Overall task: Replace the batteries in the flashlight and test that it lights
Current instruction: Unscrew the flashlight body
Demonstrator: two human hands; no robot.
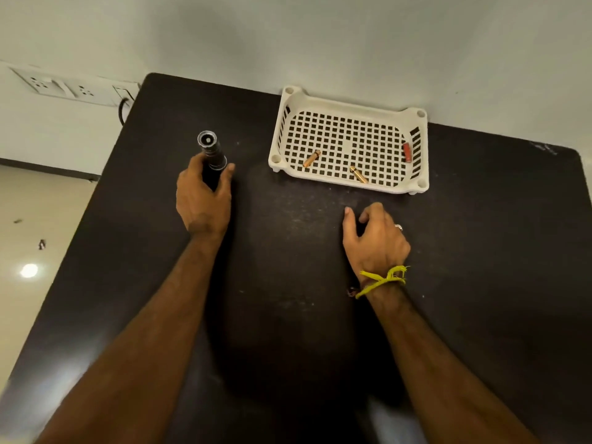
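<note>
Hands sit apart on the dark surface [288, 283]: the left hand [202, 200] is wrapped around the lower barrel of the black flashlight [212, 157], which stands roughly upright with its lens end up, while the right hand [376, 237] rests just in front of the white basket [416, 184], fingers loosely curled and holding nothing. Two copper-coloured batteries [311, 158] lie apart on the basket's mesh floor, and a red battery [407, 152] lies against its right wall. Judging by its look, the flashlight is a rigid metal tube, fairly light, with a smooth body that could slip, so gripping the barrel mid-length and twisting at an end cap seems sensible. Each battery is small, hard and prone to rolling; a thumb-and-finger pinch across its middle should do.
</note>
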